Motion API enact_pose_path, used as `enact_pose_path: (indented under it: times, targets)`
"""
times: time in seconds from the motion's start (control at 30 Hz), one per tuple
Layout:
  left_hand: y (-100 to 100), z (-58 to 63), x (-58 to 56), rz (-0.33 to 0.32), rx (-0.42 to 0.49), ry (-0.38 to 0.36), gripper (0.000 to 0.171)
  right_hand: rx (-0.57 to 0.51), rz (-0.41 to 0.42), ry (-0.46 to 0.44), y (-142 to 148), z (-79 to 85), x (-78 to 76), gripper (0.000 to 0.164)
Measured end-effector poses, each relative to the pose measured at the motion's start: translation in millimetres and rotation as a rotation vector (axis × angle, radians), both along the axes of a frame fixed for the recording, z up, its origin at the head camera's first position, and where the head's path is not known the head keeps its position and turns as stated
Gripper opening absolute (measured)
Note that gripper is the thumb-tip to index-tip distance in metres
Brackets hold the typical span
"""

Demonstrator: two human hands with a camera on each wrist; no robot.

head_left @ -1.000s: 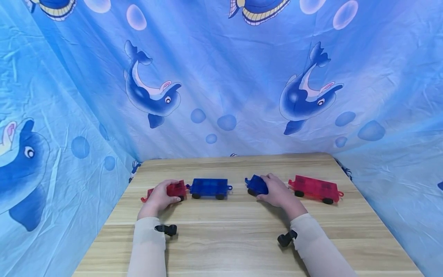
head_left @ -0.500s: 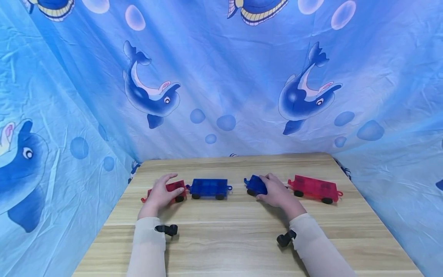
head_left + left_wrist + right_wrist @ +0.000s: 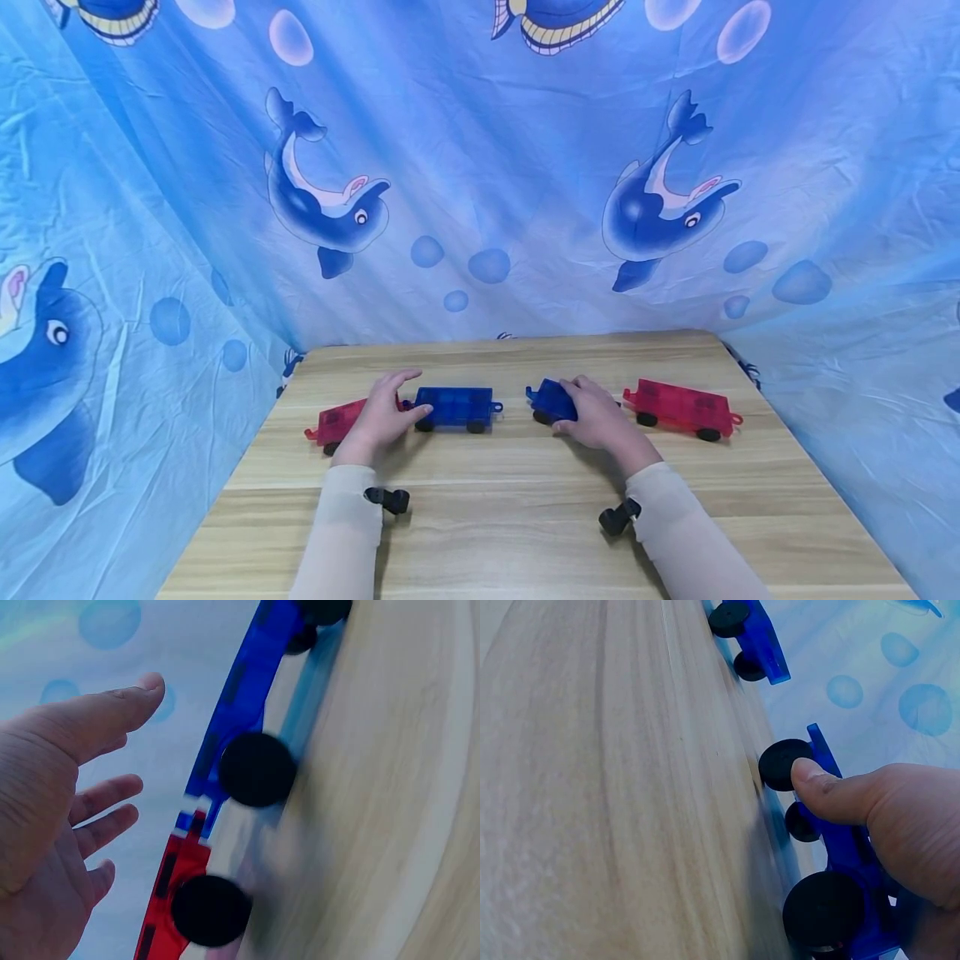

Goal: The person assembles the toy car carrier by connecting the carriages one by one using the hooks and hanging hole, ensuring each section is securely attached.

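Four is avoided here: several translucent toy train cars with black wheels stand on the wooden table. My left hand [image 3: 384, 419], fingers and thumb spread apart, hovers over the joint between a red train car [image 3: 337, 423] and the left blue train car [image 3: 454, 407]. These two cars are hooked together, as the left wrist view shows at the red hook [image 3: 198, 823]. My right hand [image 3: 597, 418] grips the right blue train car [image 3: 553, 400], its thumb against the side by a wheel [image 3: 784, 765]. The palm hides that car's rear part.
Another red train car [image 3: 681, 406] stands right behind the gripped blue one, slightly angled. A gap separates the two blue cars. Around the wooden table [image 3: 480, 517] hangs a blue cloth [image 3: 480, 167] with dolphins. Each sleeve carries a black wrist camera [image 3: 619, 517].
My left hand has let go of the left red car, opened its fingers and moved right toward the left blue car. My right hand has shifted very slightly left with its blue car.
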State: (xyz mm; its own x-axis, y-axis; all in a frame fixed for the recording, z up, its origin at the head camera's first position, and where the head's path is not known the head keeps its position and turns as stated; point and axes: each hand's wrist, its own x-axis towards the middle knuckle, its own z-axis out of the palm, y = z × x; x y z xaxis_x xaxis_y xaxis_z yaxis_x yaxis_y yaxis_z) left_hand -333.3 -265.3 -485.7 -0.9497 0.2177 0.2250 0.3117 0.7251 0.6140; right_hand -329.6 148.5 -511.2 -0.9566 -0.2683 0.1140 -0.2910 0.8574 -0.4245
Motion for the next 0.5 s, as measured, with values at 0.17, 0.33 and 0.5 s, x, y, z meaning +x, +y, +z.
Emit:
enact_pose_path:
  times: [0.17,0.33,0.5]
  targets:
    - [15.3,0.4,0.2,-0.038,-0.014,-0.014,0.073,0.003,0.000,0.006,-0.6,0.8,0.5,0.091]
    - [28.6,-2.4,-2.6,-0.067,-0.040,0.001,0.076,0.004,0.005,0.013,-1.1,1.7,1.2,0.090]
    - [42.6,-3.9,-5.5,-0.082,-0.087,0.002,0.081,0.001,0.011,0.018,-1.9,1.3,1.1,0.090]
